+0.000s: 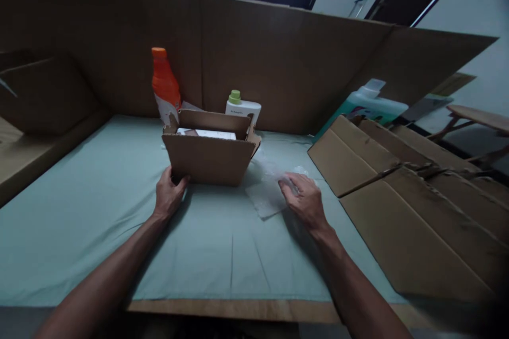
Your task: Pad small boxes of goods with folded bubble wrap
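Note:
A small cardboard box [209, 161] stands open-topped on the cloth, its front flap raised. Inside it shows the top of a white item [207, 133]; the rest of that item is hidden by the box wall. My left hand [170, 193] grips the box's lower left corner, thumb at the front. To the right of the box lies a crumpled sheet of clear plastic wrap [268, 200]. My right hand [304, 196] has its fingers curled on the wrap's right part, pinching it.
Behind the box stand an orange-capped bottle [165, 82] and a white bottle with a green cap [243, 108]. At right, several cardboard boxes [413, 222] stand near a teal bottle [369, 101]. A tall cardboard screen [278, 58] closes the back; another carton [47, 95] is at left.

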Demonstrator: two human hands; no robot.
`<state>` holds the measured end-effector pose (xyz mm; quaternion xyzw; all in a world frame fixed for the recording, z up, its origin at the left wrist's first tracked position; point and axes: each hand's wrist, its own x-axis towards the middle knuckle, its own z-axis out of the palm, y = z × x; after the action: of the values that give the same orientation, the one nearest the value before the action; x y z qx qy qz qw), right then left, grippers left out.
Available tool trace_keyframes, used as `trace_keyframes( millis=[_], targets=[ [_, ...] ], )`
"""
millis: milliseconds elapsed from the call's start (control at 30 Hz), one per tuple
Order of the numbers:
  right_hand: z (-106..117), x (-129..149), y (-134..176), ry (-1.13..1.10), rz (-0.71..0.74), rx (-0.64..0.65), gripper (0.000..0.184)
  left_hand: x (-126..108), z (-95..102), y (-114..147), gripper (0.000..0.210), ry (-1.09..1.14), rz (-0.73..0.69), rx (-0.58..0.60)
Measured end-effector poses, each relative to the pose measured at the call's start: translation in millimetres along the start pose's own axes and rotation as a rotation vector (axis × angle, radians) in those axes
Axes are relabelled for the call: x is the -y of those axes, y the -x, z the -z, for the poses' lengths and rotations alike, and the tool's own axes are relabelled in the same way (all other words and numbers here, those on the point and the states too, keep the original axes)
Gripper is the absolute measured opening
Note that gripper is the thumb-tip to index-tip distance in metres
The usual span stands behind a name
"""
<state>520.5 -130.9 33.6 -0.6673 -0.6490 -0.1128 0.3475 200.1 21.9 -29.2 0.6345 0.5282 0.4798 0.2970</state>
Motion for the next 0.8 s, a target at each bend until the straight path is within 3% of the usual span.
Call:
trace_keyframes(
  millis=[67,167,267,333,400,467,533,667,800],
  targets=[
    [18,31,24,-0.047,0.086,-0.078,0.016,1,-4.8,-3,0.038,-0.009,-0.002,-0.001],
    [22,71,67,-0.154,0.236,-0.092,0.033,0,-15.2,-10,0.042,-0.024,-0.018,0.006],
    [1,99,98,-0.233,0.361,0.027,0.042,-2,-27.3,-18,0.046,-0.034,-0.037,0.026],
    [-14,108,105,-0.235,0.37,0.163,0.036,-4,-34.5,-23,0.046,-0.039,-0.043,0.04],
    [-19,110,102,-0.262,0.338,0.293,0.03,-4,-39.9,-29,0.043,-0.043,-0.043,0.056],
    [-15,107,90,-0.325,0.312,0.362,0.041,-3,-43.6,-35,0.04,-0.043,-0.04,0.075],
    [-8,101,73,-0.37,0.278,0.35,0.045,-3,-46.0,-41,0.038,-0.043,-0.035,0.092],
    [-13,97,43,-0.394,0.111,0.32,0.03,-3,-50.6,-52,0.039,-0.049,-0.021,0.127],
    [-24,97,40,-0.413,0.078,0.349,0.025,-7,-54.3,-63,0.044,-0.066,-0.008,0.174]
  ],
)
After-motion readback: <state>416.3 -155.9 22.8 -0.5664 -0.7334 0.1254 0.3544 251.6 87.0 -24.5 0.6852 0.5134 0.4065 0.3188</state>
